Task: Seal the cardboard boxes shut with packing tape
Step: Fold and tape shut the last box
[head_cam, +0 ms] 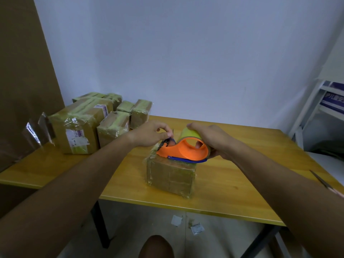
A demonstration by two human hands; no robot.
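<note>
Atop the box (170, 178), dispenser (183, 150) in right hand's (216, 141) grip; left hand (152, 134) pinching its tip

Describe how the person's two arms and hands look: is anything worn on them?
Both forearms are bare up to the frame edge, with no sleeves in sight. The left hand and the right hand wear no gloves. No watch, bracelet or ring is visible on either wrist or on the fingers that show.

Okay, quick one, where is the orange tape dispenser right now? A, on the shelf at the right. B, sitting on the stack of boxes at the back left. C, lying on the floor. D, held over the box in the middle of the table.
D: the right hand grips the tape dispenser just above the box at mid-table, while the left hand pinches at its front end.
</note>
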